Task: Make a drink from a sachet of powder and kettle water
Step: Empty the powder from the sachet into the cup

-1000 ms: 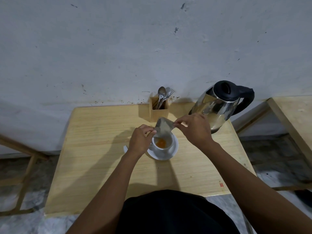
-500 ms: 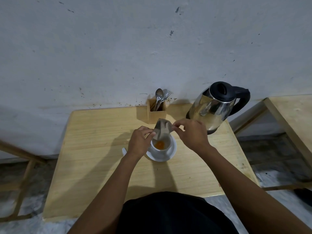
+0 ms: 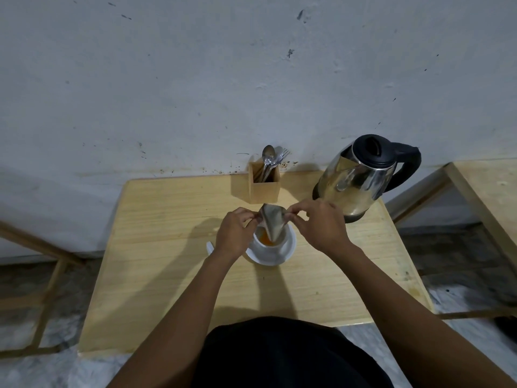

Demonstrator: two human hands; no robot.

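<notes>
A grey sachet [image 3: 272, 223] hangs upside down over a white cup [image 3: 268, 245] that stands on a white saucer [image 3: 288, 253]. Orange powder [image 3: 265, 240] lies in the cup under the sachet's lower tip. My left hand [image 3: 234, 233] pinches the sachet's upper left corner and my right hand [image 3: 317, 224] pinches its upper right corner. A steel kettle [image 3: 361, 179] with a black lid and handle stands at the back right of the wooden table [image 3: 156, 247].
A wooden holder [image 3: 264, 187] with spoons and a fork stands at the back of the table against the wall. A small white scrap [image 3: 209, 247] lies left of the saucer. A second wooden table [image 3: 486, 191] stands to the right.
The sachet has tipped from slanted to nearly straight down into the cup, and both hands have drawn closer together above it. The kettle and holder have not moved.
</notes>
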